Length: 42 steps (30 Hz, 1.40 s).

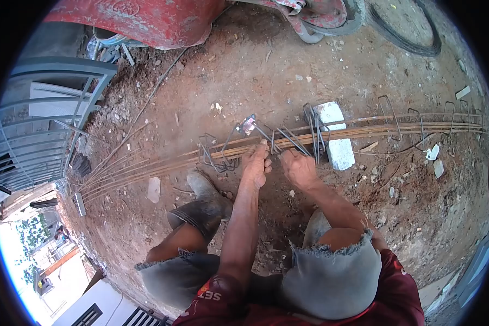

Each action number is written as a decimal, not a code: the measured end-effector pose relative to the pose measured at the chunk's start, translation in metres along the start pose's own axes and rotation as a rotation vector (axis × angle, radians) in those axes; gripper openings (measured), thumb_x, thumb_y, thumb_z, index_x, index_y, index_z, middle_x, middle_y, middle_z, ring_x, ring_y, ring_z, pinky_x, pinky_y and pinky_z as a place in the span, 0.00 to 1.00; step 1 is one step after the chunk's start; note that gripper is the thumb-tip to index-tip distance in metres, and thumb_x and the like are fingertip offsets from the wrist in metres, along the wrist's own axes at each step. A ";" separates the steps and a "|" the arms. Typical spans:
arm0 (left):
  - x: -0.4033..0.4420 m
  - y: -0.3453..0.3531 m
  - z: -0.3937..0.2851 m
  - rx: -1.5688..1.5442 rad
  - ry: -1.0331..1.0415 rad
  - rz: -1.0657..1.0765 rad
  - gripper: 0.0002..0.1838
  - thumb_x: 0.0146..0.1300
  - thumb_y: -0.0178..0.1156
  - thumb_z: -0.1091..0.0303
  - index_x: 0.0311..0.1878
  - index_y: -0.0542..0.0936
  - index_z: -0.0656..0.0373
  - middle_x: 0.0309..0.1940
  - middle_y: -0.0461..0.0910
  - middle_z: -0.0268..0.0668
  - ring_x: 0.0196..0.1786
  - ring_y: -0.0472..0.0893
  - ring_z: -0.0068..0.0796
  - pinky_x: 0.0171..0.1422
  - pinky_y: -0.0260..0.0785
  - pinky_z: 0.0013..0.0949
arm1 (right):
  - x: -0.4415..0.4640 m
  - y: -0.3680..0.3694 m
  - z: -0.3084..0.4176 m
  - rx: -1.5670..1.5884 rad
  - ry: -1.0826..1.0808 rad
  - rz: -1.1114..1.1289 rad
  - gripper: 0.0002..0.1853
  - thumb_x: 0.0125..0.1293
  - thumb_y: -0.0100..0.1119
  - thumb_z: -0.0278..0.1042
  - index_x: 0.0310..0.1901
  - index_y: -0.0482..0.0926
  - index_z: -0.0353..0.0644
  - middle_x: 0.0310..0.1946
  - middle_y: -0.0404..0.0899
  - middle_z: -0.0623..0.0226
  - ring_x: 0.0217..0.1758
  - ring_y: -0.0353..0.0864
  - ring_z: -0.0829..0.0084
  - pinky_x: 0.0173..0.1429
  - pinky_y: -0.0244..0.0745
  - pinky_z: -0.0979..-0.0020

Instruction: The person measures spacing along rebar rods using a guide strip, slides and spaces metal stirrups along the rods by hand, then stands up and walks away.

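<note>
Long rusty steel bars run across the dirt ground in a bundle. My left hand is at the near side of the bars, its fingers curled against them; what it grips is too small to make out. Close to its right, my right hand is closed beside the bent wire stirrups, its fingertips partly hidden. More stirrups stand bunched on the bars near a white block, which lies under the bundle. A small shiny packet is just beyond my left hand.
A red, scuffed wheelbarrow stands at the top. A grey metal gate is at the left. Single stirrups hang on the bars farther right. A black tire or hose loop lies at the top right. Stones and rubble dot the ground.
</note>
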State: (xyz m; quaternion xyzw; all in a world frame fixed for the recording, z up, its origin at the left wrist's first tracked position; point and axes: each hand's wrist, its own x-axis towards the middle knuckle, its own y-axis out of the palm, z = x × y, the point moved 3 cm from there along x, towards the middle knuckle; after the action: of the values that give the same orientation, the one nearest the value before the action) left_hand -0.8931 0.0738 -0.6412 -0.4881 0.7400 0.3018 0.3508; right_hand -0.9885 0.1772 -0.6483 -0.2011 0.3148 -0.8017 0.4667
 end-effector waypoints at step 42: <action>-0.011 -0.067 0.026 0.724 0.771 -0.699 0.15 0.62 0.62 0.63 0.28 0.81 0.67 0.20 0.77 0.45 0.26 0.77 0.38 0.36 0.68 0.40 | 0.034 -0.016 0.021 0.005 -0.079 -0.144 0.11 0.59 0.62 0.36 0.38 0.77 0.37 0.27 0.78 0.54 0.29 0.81 0.52 0.34 0.76 0.55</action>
State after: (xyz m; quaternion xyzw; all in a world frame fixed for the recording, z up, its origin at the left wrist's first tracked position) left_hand -0.8221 0.0767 -0.6541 -0.6248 0.6654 -0.2976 0.2798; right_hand -1.0016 0.1469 -0.6215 -0.2536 0.2787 -0.8255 0.4202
